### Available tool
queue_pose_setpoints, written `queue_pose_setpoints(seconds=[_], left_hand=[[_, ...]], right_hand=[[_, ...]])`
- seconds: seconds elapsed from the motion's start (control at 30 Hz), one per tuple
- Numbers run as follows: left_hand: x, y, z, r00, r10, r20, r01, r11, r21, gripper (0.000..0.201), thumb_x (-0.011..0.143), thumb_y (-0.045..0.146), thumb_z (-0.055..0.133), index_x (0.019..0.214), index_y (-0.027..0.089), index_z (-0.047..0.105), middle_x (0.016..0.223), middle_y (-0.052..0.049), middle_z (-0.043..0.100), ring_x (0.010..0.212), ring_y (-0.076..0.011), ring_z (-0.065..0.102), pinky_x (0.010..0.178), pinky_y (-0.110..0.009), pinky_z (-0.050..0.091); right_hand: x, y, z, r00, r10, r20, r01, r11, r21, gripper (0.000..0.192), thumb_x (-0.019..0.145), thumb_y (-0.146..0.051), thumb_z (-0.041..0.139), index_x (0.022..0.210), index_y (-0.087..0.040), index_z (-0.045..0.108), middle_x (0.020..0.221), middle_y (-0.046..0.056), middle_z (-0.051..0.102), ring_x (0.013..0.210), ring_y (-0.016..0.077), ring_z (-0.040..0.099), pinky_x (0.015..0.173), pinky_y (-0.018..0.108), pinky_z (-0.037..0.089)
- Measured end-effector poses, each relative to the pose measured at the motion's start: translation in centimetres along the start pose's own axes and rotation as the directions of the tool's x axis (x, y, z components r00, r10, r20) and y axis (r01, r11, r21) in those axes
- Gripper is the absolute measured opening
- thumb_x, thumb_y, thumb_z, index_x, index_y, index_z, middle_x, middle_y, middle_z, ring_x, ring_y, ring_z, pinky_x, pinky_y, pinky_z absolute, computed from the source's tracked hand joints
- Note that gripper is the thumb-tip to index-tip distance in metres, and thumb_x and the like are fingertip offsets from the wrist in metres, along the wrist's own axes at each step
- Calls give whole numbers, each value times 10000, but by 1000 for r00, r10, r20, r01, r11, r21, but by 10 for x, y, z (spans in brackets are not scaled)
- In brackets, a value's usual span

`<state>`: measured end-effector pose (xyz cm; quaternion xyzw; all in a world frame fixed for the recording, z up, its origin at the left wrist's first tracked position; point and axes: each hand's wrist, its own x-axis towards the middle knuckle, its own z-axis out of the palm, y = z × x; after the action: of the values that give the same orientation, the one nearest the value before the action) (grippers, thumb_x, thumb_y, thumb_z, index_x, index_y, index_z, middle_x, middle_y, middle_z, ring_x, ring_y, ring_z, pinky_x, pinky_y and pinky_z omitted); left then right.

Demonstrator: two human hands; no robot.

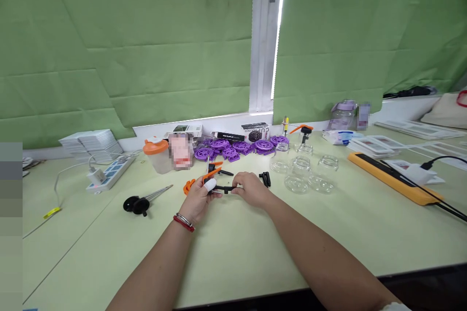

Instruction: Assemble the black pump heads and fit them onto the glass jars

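My left hand (197,202), with a white covering on the thumb, is closed around a black part with an orange lever (212,173). My right hand (251,189) pinches the right end of the slim black bar (223,188) of this same piece. A thin metal rod shows beneath the bar; the fingers hide the rest. Orange curved parts (188,186) lie just left of my left hand. Beyond the hands is a loose black stick (226,172). Several short black cylinders (265,179) sit right of my right hand.
Two black discs with metal shafts (140,205) lie at left. Several glass jars (302,167) stand at right, near an orange power strip (394,179). Purple wheel-shaped parts (231,148), an orange-lidded cup (156,155) and a white power strip (111,172) are farther back.
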<state>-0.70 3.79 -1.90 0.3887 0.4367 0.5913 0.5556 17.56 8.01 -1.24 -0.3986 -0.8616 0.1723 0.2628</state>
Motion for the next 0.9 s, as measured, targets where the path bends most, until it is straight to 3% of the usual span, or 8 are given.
queue_pose_setpoints(seconds=[0.17, 0.33, 0.6, 0.9], left_hand=[[-3, 2, 1, 998, 26, 53, -27, 999, 27, 371, 658, 228, 730, 978, 185, 547, 854, 9, 531, 722, -100, 563, 727, -301, 518], [-7, 4, 2, 997, 37, 61, -43, 994, 97, 486, 543, 119, 742, 972, 203, 529, 892, 19, 523, 754, -99, 533, 748, -291, 485], [-4, 1, 0, 996, 86, 24, -89, 972, 216, 414, 562, 178, 728, 908, 188, 502, 887, 6, 548, 770, -121, 554, 752, -299, 464], [0, -4, -7, 999, 35, 22, -39, 979, 201, 563, 581, 170, 754, 1059, 209, 457, 956, -21, 586, 850, -150, 598, 775, -314, 479]], right_hand=[[-3, 2, 5, 992, 111, 61, -118, 985, 127, 85, 803, -236, 569, 815, -183, 634, 704, 1, 596, 615, 124, 483, 568, 226, 319], [-4, -2, 4, 993, 99, 57, -108, 975, 195, 76, 770, -179, 562, 792, -186, 635, 680, -15, 577, 612, 115, 470, 570, 218, 305], [-4, -3, 8, 994, 106, 40, -112, 971, 212, 74, 751, -177, 575, 775, -189, 644, 667, -21, 573, 597, 110, 450, 563, 212, 293], [-4, -1, 13, 993, 98, 59, -109, 969, 221, 97, 747, -175, 575, 802, -184, 655, 639, -29, 544, 574, 102, 427, 549, 208, 289]])
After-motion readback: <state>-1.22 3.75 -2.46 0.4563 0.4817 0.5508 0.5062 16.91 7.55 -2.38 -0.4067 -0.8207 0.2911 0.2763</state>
